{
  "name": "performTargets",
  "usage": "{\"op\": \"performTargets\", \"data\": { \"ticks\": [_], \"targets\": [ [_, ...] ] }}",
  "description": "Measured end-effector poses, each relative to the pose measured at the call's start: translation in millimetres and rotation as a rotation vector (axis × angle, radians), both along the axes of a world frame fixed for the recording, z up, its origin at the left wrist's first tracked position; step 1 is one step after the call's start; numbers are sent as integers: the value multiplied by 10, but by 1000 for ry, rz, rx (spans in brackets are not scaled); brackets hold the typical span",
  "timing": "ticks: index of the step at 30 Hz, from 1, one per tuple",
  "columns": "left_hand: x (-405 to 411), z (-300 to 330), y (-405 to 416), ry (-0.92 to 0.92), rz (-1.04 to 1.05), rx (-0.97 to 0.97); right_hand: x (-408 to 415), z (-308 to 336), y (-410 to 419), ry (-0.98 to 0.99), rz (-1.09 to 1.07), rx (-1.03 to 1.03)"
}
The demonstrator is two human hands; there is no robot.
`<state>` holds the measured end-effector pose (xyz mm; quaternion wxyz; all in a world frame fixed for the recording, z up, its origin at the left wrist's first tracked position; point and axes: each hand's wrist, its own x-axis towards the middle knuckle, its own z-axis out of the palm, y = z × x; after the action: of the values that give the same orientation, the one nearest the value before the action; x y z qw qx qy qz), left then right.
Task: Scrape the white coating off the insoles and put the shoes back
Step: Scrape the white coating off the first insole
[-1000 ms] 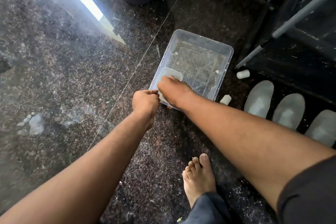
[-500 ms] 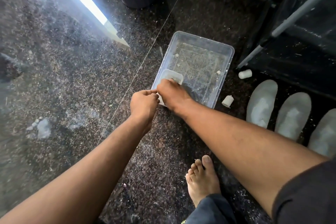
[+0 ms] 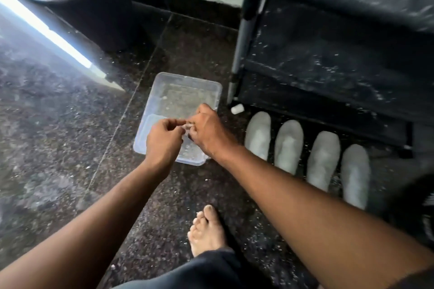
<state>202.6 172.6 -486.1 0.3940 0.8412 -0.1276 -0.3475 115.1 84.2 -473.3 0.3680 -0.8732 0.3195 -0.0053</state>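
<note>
I'm seeing both hands meeting over the clear tray (image 3: 212,88) — left hand (image 3: 164,141) and right hand (image 3: 210,131) are pinching one small pale piece (image 3: 187,127) between curled fingertips. Four white-coated insoles (image 3: 290,145) are lying in a row just right of the tray, beside the dark rack (image 3: 328,65).

Both forearms reach forward and converge. The left hand (image 3: 163,142) has its fingers curled, thumb and forefinger pinched together. The right hand (image 3: 209,132), knuckles up, meets it fingertip to fingertip.
</note>
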Motion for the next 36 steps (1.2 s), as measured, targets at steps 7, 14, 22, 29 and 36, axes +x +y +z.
{"op": "performTargets", "data": {
  "ticks": [7,14,22,29,36],
  "targets": [
    [-916,-199,-224,16,-393,152,-1169,22,-321,-33,-319,-14],
    [-1404,-578,-554,12,-507,281,-1902,139,-543,-8,-624,164],
    [-1607,-883,-653,-73,-208,381,-2190,-22,-722,-11,-740,273],
    [-1586,-891,-655,-39,-140,428,-2164,-142,-707,18,-758,329],
    [-1593,-922,-665,138,43,412,-2081,-103,-653,41,-727,309]
  ]
}}
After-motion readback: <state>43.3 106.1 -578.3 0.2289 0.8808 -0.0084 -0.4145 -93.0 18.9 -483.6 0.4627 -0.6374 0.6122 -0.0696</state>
